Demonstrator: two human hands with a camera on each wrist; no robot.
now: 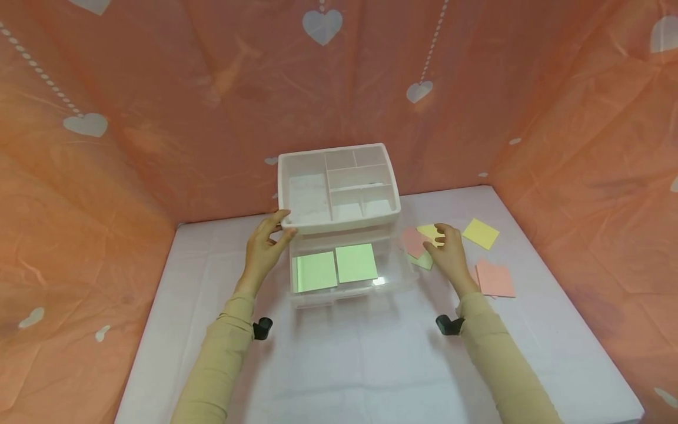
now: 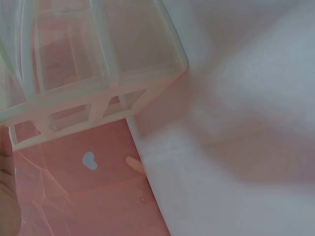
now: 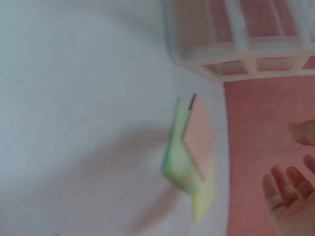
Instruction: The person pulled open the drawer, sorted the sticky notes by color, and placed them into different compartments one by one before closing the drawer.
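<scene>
A white drawer organizer with a divided top tray stands at the back of the table. Its clear lower drawer is pulled out toward me and holds two light green sticky note pads side by side. My left hand grips the tray's front left corner between thumb and fingers. My right hand, fingers loosely bent and apart, hovers over a loose pile of pads: a pink one, a green one and a yellow one. Nothing is between its fingers.
Further right on the white table lie a yellow pad and a small pink stack. An orange cloth with white hearts hangs behind and along both sides.
</scene>
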